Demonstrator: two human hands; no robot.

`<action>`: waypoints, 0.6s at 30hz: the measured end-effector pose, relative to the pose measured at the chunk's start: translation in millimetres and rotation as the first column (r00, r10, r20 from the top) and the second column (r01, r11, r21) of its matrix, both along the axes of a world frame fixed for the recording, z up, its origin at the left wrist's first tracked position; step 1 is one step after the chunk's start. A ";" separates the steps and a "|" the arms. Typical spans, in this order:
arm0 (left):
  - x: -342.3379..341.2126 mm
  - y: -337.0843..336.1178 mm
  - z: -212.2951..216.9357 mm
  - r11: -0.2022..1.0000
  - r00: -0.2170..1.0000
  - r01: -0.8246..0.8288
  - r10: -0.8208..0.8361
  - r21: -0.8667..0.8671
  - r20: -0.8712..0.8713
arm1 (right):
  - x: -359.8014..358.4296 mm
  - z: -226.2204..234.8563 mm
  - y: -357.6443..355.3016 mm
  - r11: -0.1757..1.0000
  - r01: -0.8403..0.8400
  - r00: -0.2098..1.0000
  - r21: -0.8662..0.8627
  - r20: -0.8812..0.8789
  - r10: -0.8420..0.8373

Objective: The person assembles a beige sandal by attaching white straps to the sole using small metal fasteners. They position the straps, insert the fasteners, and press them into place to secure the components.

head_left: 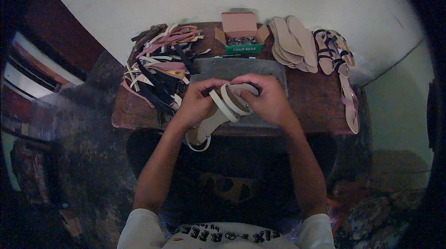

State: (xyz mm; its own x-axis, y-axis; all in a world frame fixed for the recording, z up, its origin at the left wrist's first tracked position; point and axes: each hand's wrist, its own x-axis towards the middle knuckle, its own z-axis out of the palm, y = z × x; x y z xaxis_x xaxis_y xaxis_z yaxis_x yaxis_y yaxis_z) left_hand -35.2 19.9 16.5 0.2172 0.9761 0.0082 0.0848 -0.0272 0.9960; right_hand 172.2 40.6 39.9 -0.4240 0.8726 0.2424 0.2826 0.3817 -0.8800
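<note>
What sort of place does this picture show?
Probably a small sandal-making workshop: a tangled heap of pink, black and cream straps, a stack of flat beige soles and an open green cardboard box of small metallic pieces share a brown wooden table.

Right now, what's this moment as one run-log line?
left hand: gripping sandal | right hand: gripping same sandal | strap pile: table left | green box: open, beyond mat | soles: table right

Beige, white-strapped sandal point(213, 121), aslant
</note>
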 end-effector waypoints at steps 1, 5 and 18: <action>-0.3 -0.1 -0.4 1.000 1.000 0.001 -0.002 0.014 0.014 | -0.4 3.2 -2.9 1.000 0.010 1.000 0.017 0.003 -0.011; 2.0 -2.8 3.5 1.000 0.999 -0.017 0.017 0.000 0.030 | -1.8 9.3 -8.4 0.992 0.041 0.999 0.121 -0.004 -0.041; 5.3 -3.1 2.8 1.000 0.998 -0.008 0.008 -0.013 0.063 | -6.3 6.8 -8.4 0.987 0.131 0.991 0.097 -0.010 -0.131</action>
